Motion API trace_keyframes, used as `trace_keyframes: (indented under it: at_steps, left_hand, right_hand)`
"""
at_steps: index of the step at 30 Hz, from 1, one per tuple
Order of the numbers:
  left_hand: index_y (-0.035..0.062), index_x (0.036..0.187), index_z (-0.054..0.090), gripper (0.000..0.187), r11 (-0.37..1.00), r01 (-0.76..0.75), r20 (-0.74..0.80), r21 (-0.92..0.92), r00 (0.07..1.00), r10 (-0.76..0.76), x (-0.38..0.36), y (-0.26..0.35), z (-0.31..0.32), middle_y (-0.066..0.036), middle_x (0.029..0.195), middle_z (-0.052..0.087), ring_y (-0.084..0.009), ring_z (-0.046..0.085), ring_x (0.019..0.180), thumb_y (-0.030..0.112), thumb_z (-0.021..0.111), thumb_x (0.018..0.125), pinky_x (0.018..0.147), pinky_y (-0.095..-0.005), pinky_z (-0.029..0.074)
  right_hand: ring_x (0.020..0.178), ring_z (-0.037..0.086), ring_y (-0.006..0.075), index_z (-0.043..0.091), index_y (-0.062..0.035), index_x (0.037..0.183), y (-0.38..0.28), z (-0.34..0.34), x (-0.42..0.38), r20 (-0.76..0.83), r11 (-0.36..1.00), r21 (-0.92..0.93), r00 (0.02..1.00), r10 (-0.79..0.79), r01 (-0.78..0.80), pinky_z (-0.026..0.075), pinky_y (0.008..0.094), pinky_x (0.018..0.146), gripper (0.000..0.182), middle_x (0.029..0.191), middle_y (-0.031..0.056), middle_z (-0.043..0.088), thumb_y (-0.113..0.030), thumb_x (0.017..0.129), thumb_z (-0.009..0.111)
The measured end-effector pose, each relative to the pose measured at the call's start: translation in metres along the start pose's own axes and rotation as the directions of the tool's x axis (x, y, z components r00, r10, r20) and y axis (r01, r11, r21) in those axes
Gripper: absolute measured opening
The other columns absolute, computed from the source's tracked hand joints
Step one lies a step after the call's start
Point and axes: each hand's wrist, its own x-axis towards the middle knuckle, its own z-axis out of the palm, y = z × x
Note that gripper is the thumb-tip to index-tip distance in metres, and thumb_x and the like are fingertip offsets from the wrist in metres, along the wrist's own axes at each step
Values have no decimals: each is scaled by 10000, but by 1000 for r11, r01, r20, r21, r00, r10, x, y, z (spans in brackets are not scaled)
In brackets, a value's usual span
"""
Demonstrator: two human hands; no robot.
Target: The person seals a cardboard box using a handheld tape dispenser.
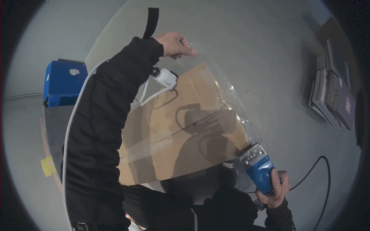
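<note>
My left hand (176,45) is at the top centre, thumb and fingertips pinched on the end of a clear tape strip (225,86). The strip runs along the right edge of a brown cardboard piece (165,131), partly overhanging it. At lower right my right hand (275,190) grips a blue tape dispenser (259,167) with a toothed metal head. Its teeth are by the cardboard's lower right corner, where the strip reaches it. A white device (165,79) with a white loop sits by my left wrist, over the cardboard. Shadows cross the cardboard.
A blue box (65,81) stands at left, with a yellow piece (47,166) below it. A stack of books (333,86) lies at far right. A black cable (327,169) curves at lower right. A white cable (71,127) follows my left sleeve.
</note>
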Motion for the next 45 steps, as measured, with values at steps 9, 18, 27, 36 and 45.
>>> trace_keyframes:
  at_steps: [9,18,27,36,45]
  left_hand:
    - [122,902,491,395,995,23,370,96,927,-58,10,4,2,-27,924,594,-146,526,865,456,687,819,820,-299,490]
    - [59,1428,165,925,888,-26,496,459,836,-233,16,-2,12,-150,1443,285,-257,290,1326,706,441,827,1086,-298,257]
    - [46,821,667,275,997,-15,429,76,903,-20,-25,33,25,14,787,628,-104,553,754,81,401,759,750,-219,409]
    - [92,1007,576,231,978,76,562,-195,826,48,-32,27,33,8,973,608,-121,579,923,303,495,960,840,-247,449]
    - [-52,1324,283,569,761,-272,-8,589,940,342,-117,24,89,-257,1235,457,-397,532,1059,221,566,913,884,-454,490]
  right_hand:
    - [809,606,247,437,-370,1229,-16,35,-53,-111,984,13,977,180,-179,554,309,553,833,1177,50,588,-542,507,816]
    - [459,486,149,517,-165,1263,-37,57,-15,-312,913,251,866,391,-322,408,212,408,655,685,24,515,-616,790,552]
    - [680,621,181,543,-97,1151,-1,79,-29,-438,932,362,878,191,-22,501,258,567,673,1054,29,610,-528,669,730]
    - [522,449,152,391,-180,1342,1,66,-8,-262,859,489,913,311,-152,409,242,460,643,783,78,494,-490,818,598]
    - [604,494,143,347,-146,1332,4,86,-40,-211,869,491,959,189,-63,447,218,483,679,1219,30,467,-398,807,697]
